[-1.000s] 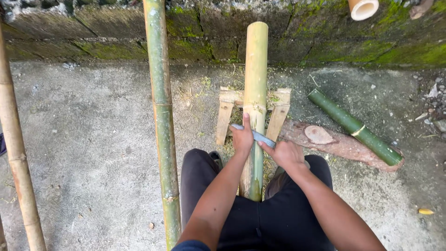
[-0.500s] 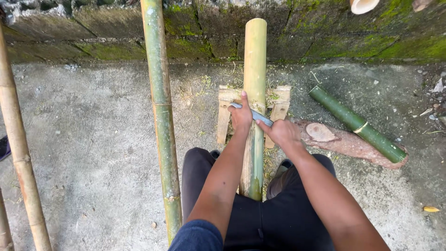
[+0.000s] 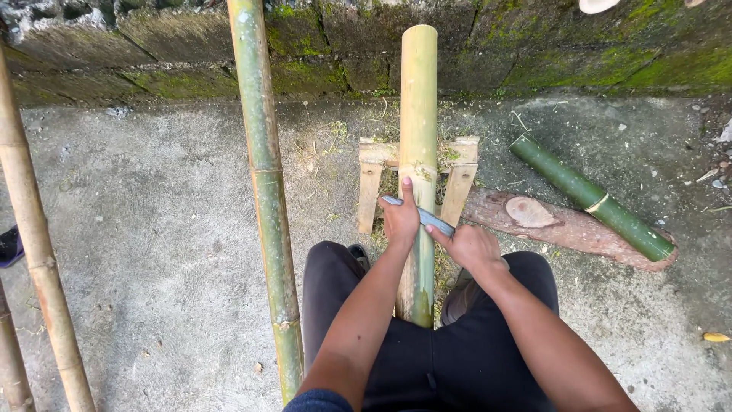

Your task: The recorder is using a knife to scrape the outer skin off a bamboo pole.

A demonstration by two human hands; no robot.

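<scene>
Both hands grip a blade (image 3: 419, 214) laid across the bamboo (image 3: 418, 137): our left hand (image 3: 399, 221) closed on one end, our right hand (image 3: 471, 246) on the other. We see the bamboo resting on a stand (image 3: 375, 164), running back between our knees.

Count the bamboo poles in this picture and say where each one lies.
5: worked pole on the wooden stand, long green pole left, short green piece right, two tan poles far left; others may lie outside view.
</scene>
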